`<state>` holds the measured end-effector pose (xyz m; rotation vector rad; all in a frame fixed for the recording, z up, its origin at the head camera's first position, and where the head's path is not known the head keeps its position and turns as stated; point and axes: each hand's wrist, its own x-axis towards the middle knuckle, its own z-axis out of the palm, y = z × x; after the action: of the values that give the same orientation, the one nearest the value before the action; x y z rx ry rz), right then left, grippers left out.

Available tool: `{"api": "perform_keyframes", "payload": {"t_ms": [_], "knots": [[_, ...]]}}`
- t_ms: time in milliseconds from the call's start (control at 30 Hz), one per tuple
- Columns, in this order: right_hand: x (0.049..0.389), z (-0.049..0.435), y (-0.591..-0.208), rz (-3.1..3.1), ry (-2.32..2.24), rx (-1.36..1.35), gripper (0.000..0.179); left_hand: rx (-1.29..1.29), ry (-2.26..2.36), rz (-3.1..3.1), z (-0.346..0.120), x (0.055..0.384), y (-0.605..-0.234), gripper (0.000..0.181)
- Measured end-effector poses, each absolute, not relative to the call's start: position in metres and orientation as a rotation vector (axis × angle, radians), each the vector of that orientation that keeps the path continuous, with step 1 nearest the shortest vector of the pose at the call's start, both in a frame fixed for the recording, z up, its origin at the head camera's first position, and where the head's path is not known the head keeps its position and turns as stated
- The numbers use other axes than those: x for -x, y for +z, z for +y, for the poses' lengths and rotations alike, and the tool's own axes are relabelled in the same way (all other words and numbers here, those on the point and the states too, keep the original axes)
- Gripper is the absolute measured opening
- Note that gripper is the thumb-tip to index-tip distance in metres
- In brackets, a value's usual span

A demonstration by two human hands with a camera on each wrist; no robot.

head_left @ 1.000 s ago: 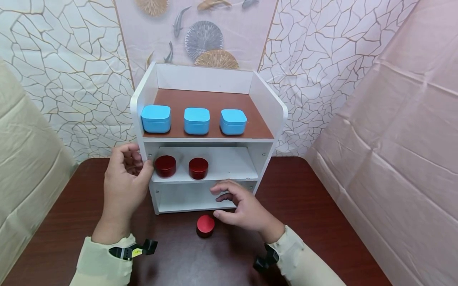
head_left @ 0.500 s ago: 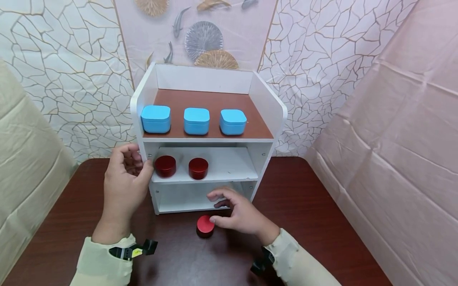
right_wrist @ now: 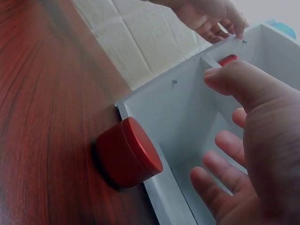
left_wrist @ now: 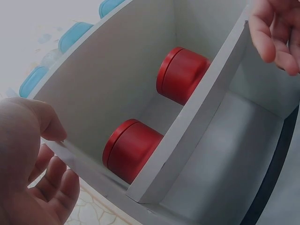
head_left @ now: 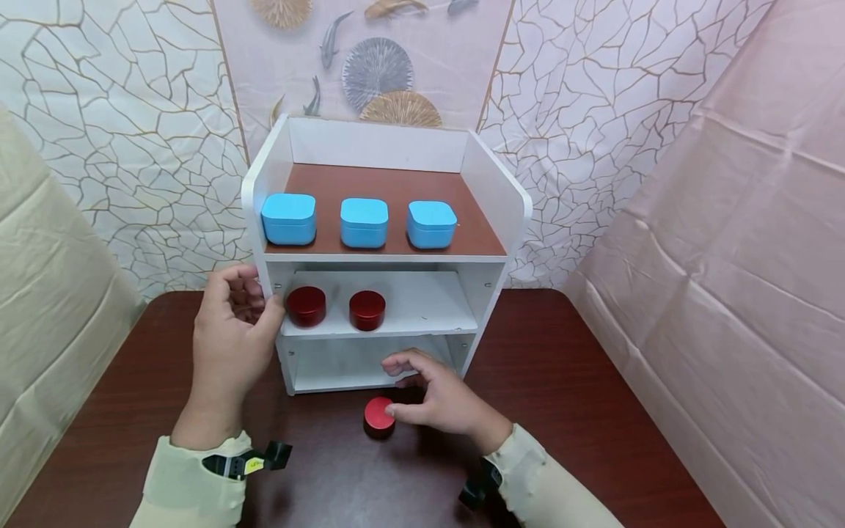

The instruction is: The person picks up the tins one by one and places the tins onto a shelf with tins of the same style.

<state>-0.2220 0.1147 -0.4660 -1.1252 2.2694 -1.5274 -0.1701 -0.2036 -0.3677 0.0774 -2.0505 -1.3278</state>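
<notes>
Hovering beside the red tin (head_left: pixel 379 416), the right hand (head_left: pixel 441 397) has loose, spread fingers that grip nothing; whether its thumb touches the glossy round tin is unclear. That tin sits on the table (head_left: pixel 581 411), just before the white shelf unit (head_left: pixel 491 202). The left hand (head_left: pixel 227 343) clasps the unit's left wall, partly hidden behind it.

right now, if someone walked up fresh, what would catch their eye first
Probably the white shelf unit on the dark table, with three blue tins lined up on its top shelf and two red tins on the middle one. Next, a lone red tin on the table in front, the right hand just beside it, while the left hand holds the unit's left wall.
</notes>
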Motion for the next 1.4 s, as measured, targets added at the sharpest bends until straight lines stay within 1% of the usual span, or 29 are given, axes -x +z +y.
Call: {"api": "perform_keyframes", "payload": {"t_ms": [200, 467, 733, 1000, 1400], "knots": [[0.225, 0.114, -0.476, 2.265, -1.476, 1.089, 0.067, -0.073, -1.331, -2.047, -0.203, 0.171, -0.367, 0.045], [0.227, 0.113, -0.487, 2.284, -1.411, 1.093, 0.077, -0.058, -1.323, -2.040, -0.203, 0.172, -0.369, 0.045], [0.228, 0.111, -0.499, 2.297, -1.398, 1.089, 0.078, -0.071, -1.318, -2.042, -0.203, 0.171, -0.368, 0.045], [0.226, 0.108, -0.506, 2.321, -1.340, 1.064, 0.085, -0.082, -1.317, -2.051, -0.204, 0.171, -0.368, 0.045], [0.222, 0.106, -0.516, 2.385, -1.260, 1.037, 0.079, -0.101, -1.317, -2.065, -0.203, 0.170, -0.368, 0.047]]}}
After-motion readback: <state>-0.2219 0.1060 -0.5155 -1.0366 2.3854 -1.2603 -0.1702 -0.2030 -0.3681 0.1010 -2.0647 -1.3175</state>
